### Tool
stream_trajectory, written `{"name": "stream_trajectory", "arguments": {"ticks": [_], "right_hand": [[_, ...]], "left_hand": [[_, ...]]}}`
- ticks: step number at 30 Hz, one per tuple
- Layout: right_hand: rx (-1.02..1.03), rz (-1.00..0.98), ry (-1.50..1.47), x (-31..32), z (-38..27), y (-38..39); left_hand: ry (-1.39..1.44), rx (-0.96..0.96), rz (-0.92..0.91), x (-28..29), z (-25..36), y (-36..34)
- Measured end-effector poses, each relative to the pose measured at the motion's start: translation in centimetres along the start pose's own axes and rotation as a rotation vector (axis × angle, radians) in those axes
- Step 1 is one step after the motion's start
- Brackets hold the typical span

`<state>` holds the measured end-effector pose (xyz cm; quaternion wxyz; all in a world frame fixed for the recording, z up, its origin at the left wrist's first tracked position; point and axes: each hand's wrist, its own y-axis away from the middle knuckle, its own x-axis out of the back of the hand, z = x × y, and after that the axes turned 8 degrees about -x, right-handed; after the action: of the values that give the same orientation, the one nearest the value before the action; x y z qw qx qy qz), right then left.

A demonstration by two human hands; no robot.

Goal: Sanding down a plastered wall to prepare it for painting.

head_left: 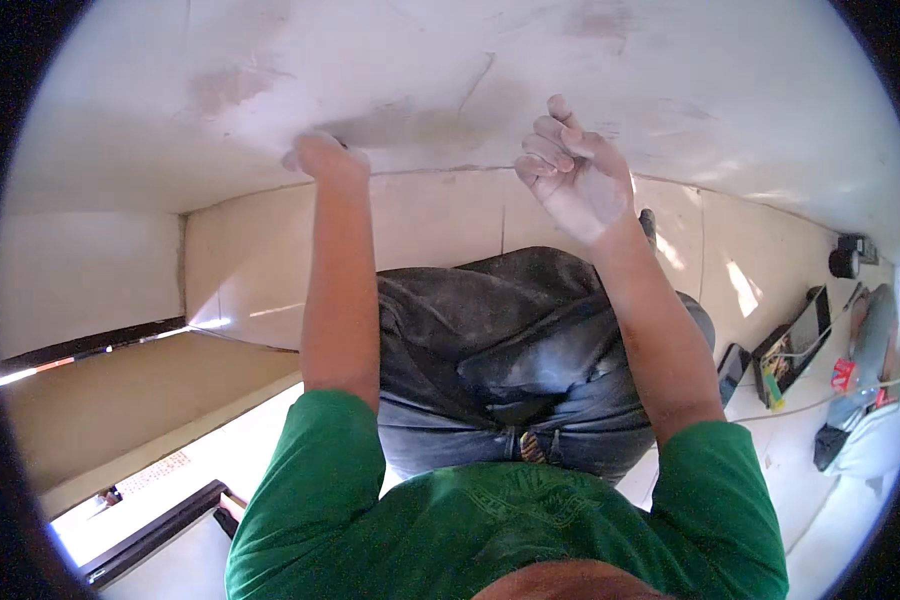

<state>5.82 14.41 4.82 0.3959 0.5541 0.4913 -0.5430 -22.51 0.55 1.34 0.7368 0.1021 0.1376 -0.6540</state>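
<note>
At the pale wall, marked with smudges and grey-brown patches, my left hand is closed, its fingertips against the surface. A small dark shape shows at its fingers; I cannot make out what it is. My right hand is raised a little in front of the wall, palm turned up, dusted white, with fingers loosely bent and apart and nothing in it. My legs in dark trousers are folded on the tiled floor below.
At right lie a phone, a black tray of small items, a black cylinder, a plastic bottle and a cable. An opening with a beige ledge and a dark-edged panel are at left.
</note>
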Motion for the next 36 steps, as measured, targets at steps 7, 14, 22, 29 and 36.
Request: {"name": "stream_trajectory", "arguments": {"ticks": [7,14,22,29,36], "right_hand": [[-0.015,0.028,0.151,0.7,0.7,-0.3],[-0.058,-0.066,0.101,1.0,0.6,-0.6],[0.040,0.082,0.369,1.1,1.1,-0.6],[-0.038,0.028,0.207,0.7,0.9,-0.6],[-0.037,0.026,0.132,0.7,0.7,-0.5]], "left_hand": [[-0.204,0.276,-0.134,2.8,-4.9,-8.1],[-0.161,0.402,-0.155,3.7,-7.7,-8.4],[-0.144,0.461,-0.147,3.6,-9.0,-8.1],[-0.172,0.477,-0.149,4.0,-10.5,-8.2],[-0.541,0.406,-0.246,4.0,-11.5,-7.6]]}}
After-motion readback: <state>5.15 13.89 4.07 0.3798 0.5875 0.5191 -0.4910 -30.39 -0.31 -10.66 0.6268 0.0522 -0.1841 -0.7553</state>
